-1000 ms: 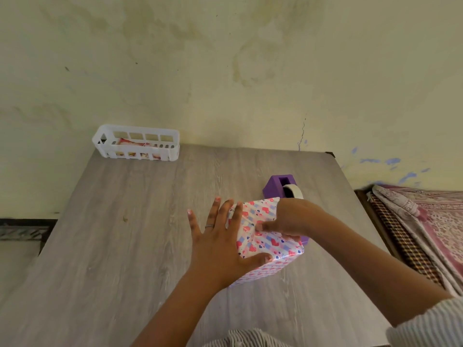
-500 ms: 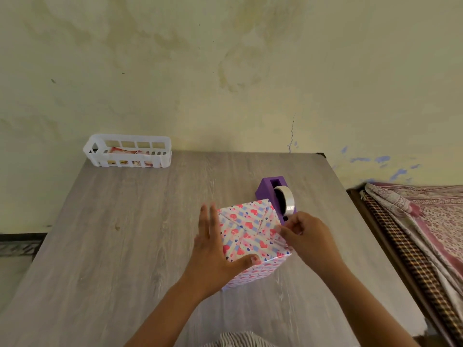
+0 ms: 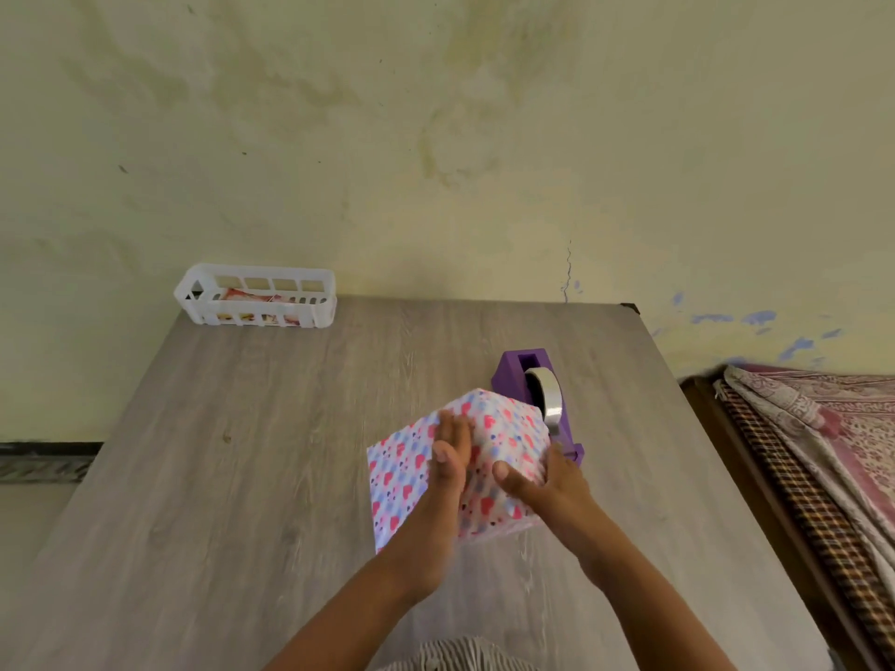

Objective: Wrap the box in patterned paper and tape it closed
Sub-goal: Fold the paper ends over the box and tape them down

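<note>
Both hands point(image 3: 494, 477) hold the wrapped box point(image 3: 411, 469).

Soft, even, dimmish light; wide-angle bending at edges (left hand point(image 3: 448, 469) motion-blurred).

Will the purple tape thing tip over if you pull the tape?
Probably not: the purple tape dispenser looks chunky, with a long base lying flat on the wooden table. It might slide a little, since that tabletop looks smooth.
</note>
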